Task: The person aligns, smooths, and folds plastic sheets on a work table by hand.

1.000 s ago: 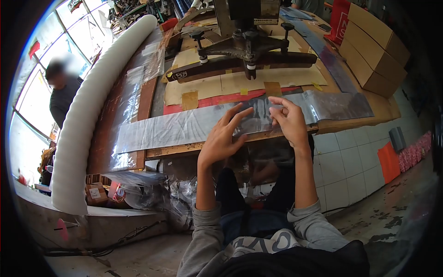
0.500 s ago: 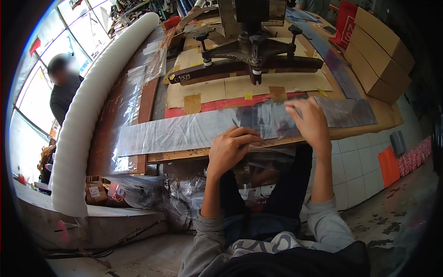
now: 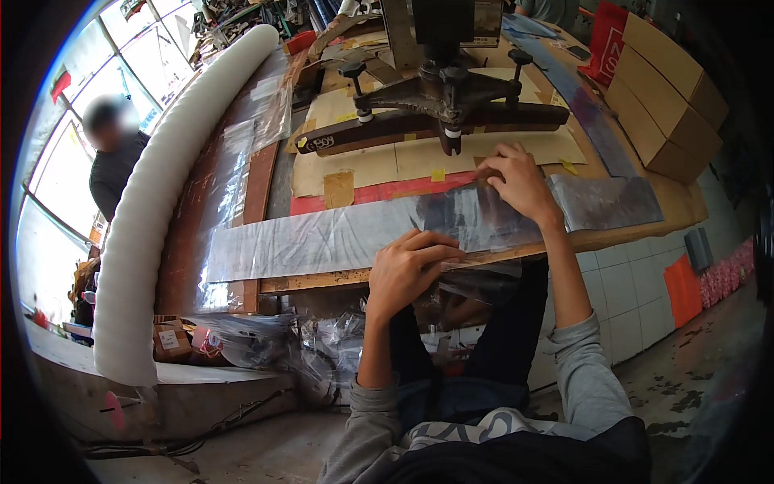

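A long clear plastic strip point(image 3: 322, 238) lies along the near edge of the wooden table point(image 3: 322, 280). My left hand point(image 3: 409, 270) rests at that edge, fingers bent together over the strip's near side; what they hold, if anything, is hidden. My right hand point(image 3: 520, 187) is over the strip's far side, thumb and index finger close together in a pinch, and I cannot make out anything between them. Beyond the hands, the dark press bar point(image 3: 435, 127) hangs above a tan board point(image 3: 379, 165) with a red strip point(image 3: 379, 192) along its near side.
A long white foam roll point(image 3: 153, 210) runs down the left side. Cardboard boxes point(image 3: 665, 101) stand at the right beside a red bag point(image 3: 605, 44). A person point(image 3: 117, 161) is behind the roll. Plastic film point(image 3: 310, 347) hangs below the table.
My left hand has come down from above the strip to the table edge, its fingers drawn together. My right hand went right, then back left toward the strip's far side.
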The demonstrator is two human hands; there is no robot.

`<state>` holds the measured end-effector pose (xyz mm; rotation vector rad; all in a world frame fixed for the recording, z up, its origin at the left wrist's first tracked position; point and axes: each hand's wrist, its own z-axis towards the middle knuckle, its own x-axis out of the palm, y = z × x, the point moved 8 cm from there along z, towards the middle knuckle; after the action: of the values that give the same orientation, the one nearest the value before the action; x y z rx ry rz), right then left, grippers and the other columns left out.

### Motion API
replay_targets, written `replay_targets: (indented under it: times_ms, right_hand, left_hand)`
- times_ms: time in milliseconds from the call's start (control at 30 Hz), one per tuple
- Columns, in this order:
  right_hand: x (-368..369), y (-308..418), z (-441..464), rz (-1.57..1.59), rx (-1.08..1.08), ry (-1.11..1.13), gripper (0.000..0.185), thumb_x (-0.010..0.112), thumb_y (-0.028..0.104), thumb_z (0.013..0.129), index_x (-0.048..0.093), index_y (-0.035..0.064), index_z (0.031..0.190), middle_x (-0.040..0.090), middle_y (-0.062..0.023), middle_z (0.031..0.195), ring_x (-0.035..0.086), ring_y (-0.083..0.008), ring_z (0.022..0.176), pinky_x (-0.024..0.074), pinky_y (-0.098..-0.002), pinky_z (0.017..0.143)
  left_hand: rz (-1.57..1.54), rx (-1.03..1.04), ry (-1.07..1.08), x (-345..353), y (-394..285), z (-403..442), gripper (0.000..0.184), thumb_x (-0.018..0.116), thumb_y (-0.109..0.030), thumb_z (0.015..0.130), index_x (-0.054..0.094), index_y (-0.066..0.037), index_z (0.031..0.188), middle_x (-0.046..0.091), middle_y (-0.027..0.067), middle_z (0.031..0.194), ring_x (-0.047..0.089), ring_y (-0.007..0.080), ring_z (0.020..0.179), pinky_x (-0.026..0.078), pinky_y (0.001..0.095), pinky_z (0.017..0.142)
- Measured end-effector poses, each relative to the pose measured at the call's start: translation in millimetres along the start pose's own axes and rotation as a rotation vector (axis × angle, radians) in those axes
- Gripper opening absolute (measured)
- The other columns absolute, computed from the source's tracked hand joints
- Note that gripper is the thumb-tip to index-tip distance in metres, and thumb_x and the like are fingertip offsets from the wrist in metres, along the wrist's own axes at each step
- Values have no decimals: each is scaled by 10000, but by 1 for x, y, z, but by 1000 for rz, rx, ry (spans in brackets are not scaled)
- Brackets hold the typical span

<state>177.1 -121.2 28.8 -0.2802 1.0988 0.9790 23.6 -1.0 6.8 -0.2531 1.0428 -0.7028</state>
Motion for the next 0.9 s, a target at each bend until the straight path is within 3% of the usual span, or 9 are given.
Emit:
replay_targets:
  times_ms: [100, 300, 400, 600, 700, 900]
  right_hand:
    - [-8, 13, -15, -26, -24, -53, 161, 617, 6, 747, 719, 56, 860, 630, -55, 872, 572, -261, 937, 466, -360, 857]
    - [-8, 21, -10, -89, -63, -238, 175, 621, -11, 730, 717, 31, 871, 639, -61, 842, 632, -231, 851, 533, -343, 755]
    - [-11, 24, 3, -85, -101, -333, 181, 605, -21, 735, 709, 17, 879, 644, -90, 832, 637, -267, 847, 535, -368, 748]
    - [38, -2, 18, -81, -85, 122, 285, 503, -82, 756, 673, -4, 970, 658, -184, 928, 630, -357, 866, 521, -416, 786]
    - [41, -5, 18, -53, -35, 232, 376, 443, -36, 822, 621, 5, 1151, 631, -145, 1157, 578, -353, 1041, 435, -390, 953]
    - [41, -3, 20, -165, 116, 326, 533, 422, -41, 826, 567, 178, 1289, 532, -12, 1353, 440, -350, 1196, 335, -519, 1013]
  left_hand:
    - [-4, -42, 4, -2, -2, 1, 211, 671, -75, 734, 745, -158, 914, 692, -22, 948, 642, 187, 837, 527, 314, 720]
    - [-130, -98, -102, -9, 5, 4, 254, 640, -6, 765, 724, -99, 987, 696, 57, 954, 678, 231, 850, 538, 320, 729]
    - [-126, -113, -161, -14, 6, 16, 252, 633, -4, 786, 712, -82, 1012, 692, 82, 981, 679, 247, 863, 540, 321, 741]
    - [4, -125, -149, -8, 23, 33, 229, 616, -24, 810, 697, -54, 1022, 667, 122, 1082, 663, 299, 912, 532, 347, 787]
    - [14, -147, -121, -4, 25, 32, 234, 598, -21, 817, 695, -54, 1028, 653, 133, 1119, 652, 319, 932, 524, 365, 809]
    - [108, -165, -134, -4, 23, 35, 260, 598, -32, 807, 697, -84, 1041, 649, 110, 1141, 648, 318, 938, 520, 381, 808]
